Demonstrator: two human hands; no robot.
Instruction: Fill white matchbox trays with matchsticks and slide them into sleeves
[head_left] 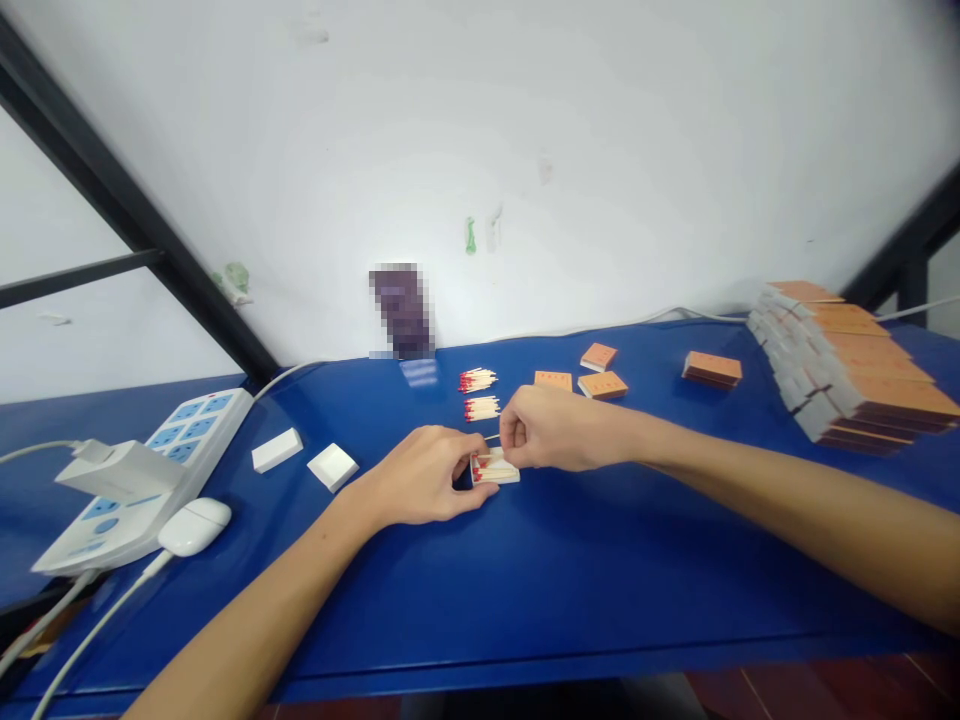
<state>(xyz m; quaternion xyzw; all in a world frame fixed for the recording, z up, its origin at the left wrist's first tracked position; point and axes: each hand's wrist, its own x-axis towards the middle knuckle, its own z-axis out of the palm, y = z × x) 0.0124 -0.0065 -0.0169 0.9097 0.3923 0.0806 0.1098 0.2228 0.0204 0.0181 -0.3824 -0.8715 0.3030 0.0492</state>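
Note:
My left hand (pixel 433 474) is closed around the left end of a small white matchbox tray (pixel 511 478), thumb along its near side. Red-tipped matches (pixel 491 473) lie inside the tray. Over the tray's right end, my right hand (pixel 551 428) has its fingers pinched together. A thin pale matchstick (pixel 492 437) juts out to the left from those fingertips. Just beyond the hands are two small piles of matches, a nearer one (pixel 482 408) and a farther one (pixel 478 380), their red heads mostly pointing left.
At left lie two white tray pieces, one narrow (pixel 277 450) and one open (pixel 333 467), near a power strip (pixel 196 437) and white earbud case (pixel 195 526). Orange matchboxes (pixel 602 385) sit beyond my right hand; a large stack (pixel 862 370) stands far right. A pixelated dark object (pixel 405 312) leans on the wall.

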